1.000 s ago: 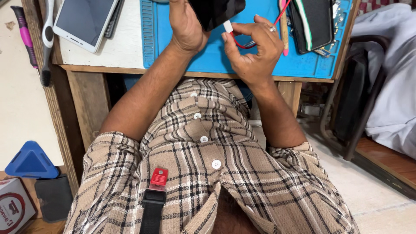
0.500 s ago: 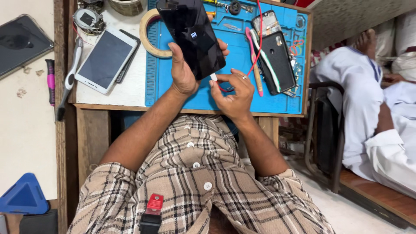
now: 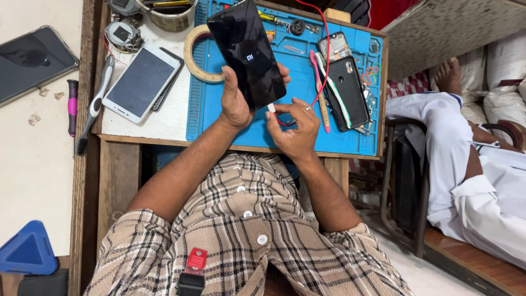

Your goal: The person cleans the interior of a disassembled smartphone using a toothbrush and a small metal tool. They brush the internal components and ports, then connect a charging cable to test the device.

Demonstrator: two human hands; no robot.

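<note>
Person seated at a small wooden bench, plaid shirt, both forearms raised over a blue mat (image 3: pixel 235 118).

Left hand (image 3: pixel 236 101) grips a black phone (image 3: pixel 246 52) from behind, thumb along the near edge, fingertips wrapped round the far edge. Phone is held above the mat, tilted, dark screen facing up, lower end towards the person.

Right hand (image 3: pixel 296 129) sits just under the phone's lower end. Thumb and forefinger pinch a small white plug (image 3: pixel 271 107), tip right at the phone's bottom edge; cannot tell whether it is seated. Other fingers curled loosely, a ring on one.

A red wire (image 3: pixel 327 60) runs down across the mat towards the right hand.

On the mat, right side: an opened phone (image 3: pixel 349 90), back off, with a pink tool (image 3: pixel 319 90) beside it.

Left of the mat: a tape roll (image 3: pixel 192 57), a white phone (image 3: pixel 141 82) face up, a grey-handled tool (image 3: pixel 94 107), a pink screwdriver (image 3: pixel 72 112).

Another person in white clothing (image 3: pixel 466 159) sits at the far right, well apart.
</note>
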